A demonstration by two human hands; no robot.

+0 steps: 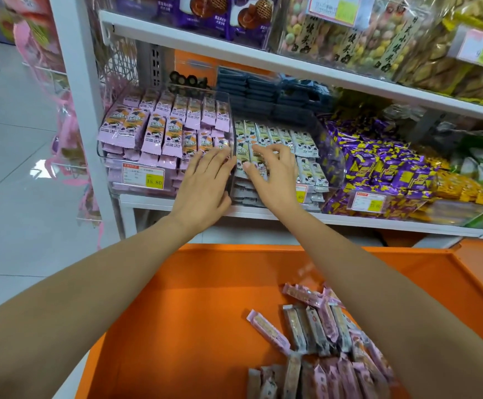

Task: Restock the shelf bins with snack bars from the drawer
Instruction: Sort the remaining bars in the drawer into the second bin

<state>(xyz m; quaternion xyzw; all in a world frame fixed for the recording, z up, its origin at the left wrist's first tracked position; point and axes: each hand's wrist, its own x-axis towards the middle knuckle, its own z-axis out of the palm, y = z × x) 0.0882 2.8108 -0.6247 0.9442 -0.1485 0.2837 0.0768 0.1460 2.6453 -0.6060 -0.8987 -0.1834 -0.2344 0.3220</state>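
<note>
We are holding both hands out at the shelf (pixel 153 204), side by side, nearly touching. Left hand (pixel 205 180) is lying flat, fingers straight and together, resting on the near right corner of the clear bin (pixel 102 151) of pink bars (pixel 159 131). It is gripping nothing. Right hand (pixel 276 174) is sitting on the white bars (pixel 277 133) in the next bin (pixel 335 165), fingers spread and bent, thumb pointing toward the left hand. We cannot tell if it is pinching a bar. Price tag (pixel 143 177) is sitting just left of the left hand. Purple packets (pixel 378 162) are piling up right of the right hand, and dark packs (pixel 263 96) are stacking behind both hands. Below our forearms the orange drawer (pixel 191 298) is standing open. Loose snack bars (pixel 315 332) are lying in it under the right forearm, pink and brown, well apart from both hands.
</note>
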